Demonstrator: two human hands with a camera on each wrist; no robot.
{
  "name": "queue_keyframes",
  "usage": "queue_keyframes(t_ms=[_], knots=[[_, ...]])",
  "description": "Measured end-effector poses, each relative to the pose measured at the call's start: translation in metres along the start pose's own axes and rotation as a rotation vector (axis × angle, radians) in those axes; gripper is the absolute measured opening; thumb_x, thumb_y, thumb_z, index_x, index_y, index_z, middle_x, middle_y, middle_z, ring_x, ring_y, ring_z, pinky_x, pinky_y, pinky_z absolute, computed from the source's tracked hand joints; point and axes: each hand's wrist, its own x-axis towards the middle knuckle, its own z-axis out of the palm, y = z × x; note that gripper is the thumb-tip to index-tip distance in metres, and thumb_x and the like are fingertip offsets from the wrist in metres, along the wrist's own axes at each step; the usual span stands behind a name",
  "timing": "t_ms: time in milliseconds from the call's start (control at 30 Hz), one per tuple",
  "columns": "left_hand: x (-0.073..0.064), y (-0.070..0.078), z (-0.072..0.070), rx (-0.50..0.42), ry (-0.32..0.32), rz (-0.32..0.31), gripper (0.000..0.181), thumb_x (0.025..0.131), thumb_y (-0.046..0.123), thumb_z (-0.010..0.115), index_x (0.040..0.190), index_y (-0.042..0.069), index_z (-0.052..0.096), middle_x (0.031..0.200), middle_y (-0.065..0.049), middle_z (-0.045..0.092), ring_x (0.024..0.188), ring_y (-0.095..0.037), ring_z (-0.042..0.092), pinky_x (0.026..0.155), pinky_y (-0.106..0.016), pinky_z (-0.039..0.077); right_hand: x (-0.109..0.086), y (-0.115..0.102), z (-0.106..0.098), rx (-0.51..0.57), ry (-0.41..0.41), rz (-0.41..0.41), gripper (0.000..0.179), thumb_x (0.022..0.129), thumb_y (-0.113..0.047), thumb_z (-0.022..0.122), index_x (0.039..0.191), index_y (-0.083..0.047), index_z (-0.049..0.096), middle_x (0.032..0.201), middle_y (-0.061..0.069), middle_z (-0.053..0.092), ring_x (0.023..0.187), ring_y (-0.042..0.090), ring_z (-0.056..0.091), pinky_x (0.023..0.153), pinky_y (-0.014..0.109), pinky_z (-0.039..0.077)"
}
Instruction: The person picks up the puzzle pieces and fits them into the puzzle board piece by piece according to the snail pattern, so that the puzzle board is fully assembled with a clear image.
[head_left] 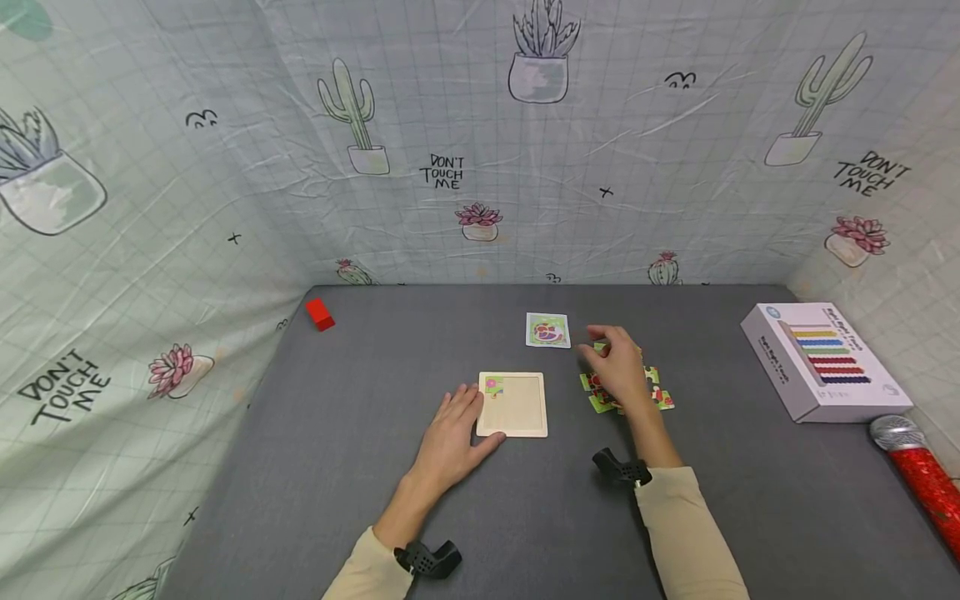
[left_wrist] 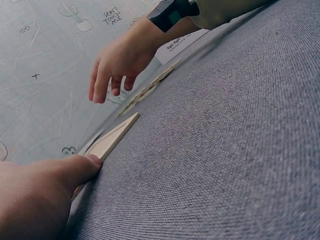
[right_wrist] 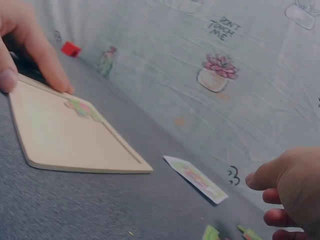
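A square wooden puzzle tray [head_left: 523, 414] lies on the grey table with a small green-and-pink jigsaw piece [head_left: 492, 386] in its far left corner. My left hand [head_left: 452, 440] rests along the tray's left side, fingers extended and thumb at the near edge; the thumb [left_wrist: 80, 167] touches that edge in the left wrist view. Several green and red jigsaw pieces [head_left: 663, 401] are spread to the tray's right. Over them hovers my right hand [head_left: 621, 367], fingers loosely bent, with nothing visible between thumb and fingertips. It partly hides the pieces in the head view.
A small picture card [head_left: 547, 331] lies behind the tray. At the far left sits a red block [head_left: 320, 314]. A white box [head_left: 828, 362] with coloured rows printed on it stands at the right, beside a red glittery microphone [head_left: 926, 487]. A printed curtain [head_left: 480, 125] hangs behind the table.
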Motion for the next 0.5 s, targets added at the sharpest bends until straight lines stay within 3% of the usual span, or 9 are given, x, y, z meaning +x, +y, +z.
queue_keyframes(t_ms=[500], knots=[[0.0, 0.0, 0.0, 0.006, -0.012, -0.011, 0.077, 0.09, 0.053, 0.068, 0.143, -0.001, 0.052, 0.149, -0.017, 0.052, 0.144, -0.033, 0.044, 0.122, -0.051, 0.032, 0.001, 0.016, -0.01, -0.039, -0.023, 0.066, 0.042, 0.096, -0.017, 0.066, 0.134, 0.001, 0.059, 0.123, 0.021, 0.058, 0.085, 0.028, 0.054, 0.069, 0.034, 0.043]])
